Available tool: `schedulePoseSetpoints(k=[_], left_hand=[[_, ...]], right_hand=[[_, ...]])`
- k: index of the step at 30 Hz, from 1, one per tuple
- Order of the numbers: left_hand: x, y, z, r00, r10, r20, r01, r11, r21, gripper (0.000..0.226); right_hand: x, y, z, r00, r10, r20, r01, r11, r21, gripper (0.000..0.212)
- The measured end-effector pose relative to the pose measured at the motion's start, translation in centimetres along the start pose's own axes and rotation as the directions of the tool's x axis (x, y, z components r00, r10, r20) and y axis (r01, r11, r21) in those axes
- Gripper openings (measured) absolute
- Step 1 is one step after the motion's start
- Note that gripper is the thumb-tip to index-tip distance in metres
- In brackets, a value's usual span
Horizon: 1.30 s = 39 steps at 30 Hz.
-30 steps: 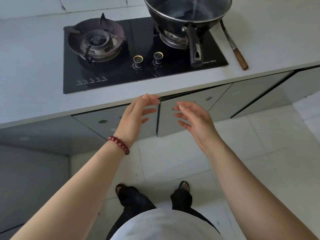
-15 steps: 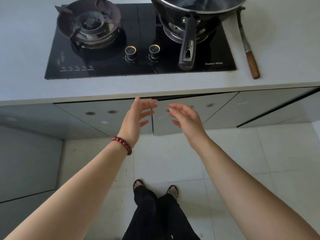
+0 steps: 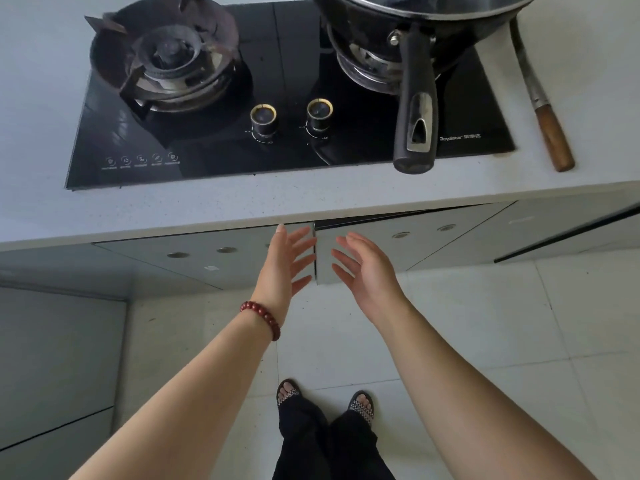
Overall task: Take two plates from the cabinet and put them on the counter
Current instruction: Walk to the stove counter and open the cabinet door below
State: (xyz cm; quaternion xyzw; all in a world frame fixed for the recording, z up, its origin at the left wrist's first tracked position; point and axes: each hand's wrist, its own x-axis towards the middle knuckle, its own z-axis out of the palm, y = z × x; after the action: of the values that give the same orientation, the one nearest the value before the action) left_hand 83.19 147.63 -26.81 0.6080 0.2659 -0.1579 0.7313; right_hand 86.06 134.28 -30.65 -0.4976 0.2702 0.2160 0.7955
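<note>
both bare hands at the closed cabinet doors

left hand (image 3: 282,268) and right hand (image 3: 369,271), fingers spread and empty, flank the vertical seam between the glossy grey cabinet doors (image 3: 363,244) under the counter's front edge (plates unseen).

Grey cabinet (image 3: 363,252) doors shut beneath pale counter (image 3: 242,206).

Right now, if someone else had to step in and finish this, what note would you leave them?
Left hand: open, empty, at the seam between the two cabinet doors under the counter.
Right hand: open, empty, just right of that seam.
Plates: none in view; doors look shut or barely ajar.
Done: nothing yet.
Left: open the doors, take two plates, set them on the counter, clear of the stove and wok.
</note>
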Motion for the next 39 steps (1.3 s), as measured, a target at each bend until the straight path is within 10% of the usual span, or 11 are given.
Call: schedulePoseSetpoints(k=[15, 39], left_hand=[[1.8, -0.3, -2.0, 0.998, -0.052, -0.018, 0.053, 0.998, 0.038, 0.056], [-2.4, -2.7, -0.9, 0.981, -0.045, 0.191, -0.011, 0.959, 0.284, 0.044]], right_hand=[[3.1, 0.3, 1.6, 0.990, 0.143, -0.005, -0.132, 0.926, 0.354, 0.057], [-2.4, 3.4, -2.5, 0.983, 0.166, -0.075, -0.137, 0.945, 0.296, 0.068]])
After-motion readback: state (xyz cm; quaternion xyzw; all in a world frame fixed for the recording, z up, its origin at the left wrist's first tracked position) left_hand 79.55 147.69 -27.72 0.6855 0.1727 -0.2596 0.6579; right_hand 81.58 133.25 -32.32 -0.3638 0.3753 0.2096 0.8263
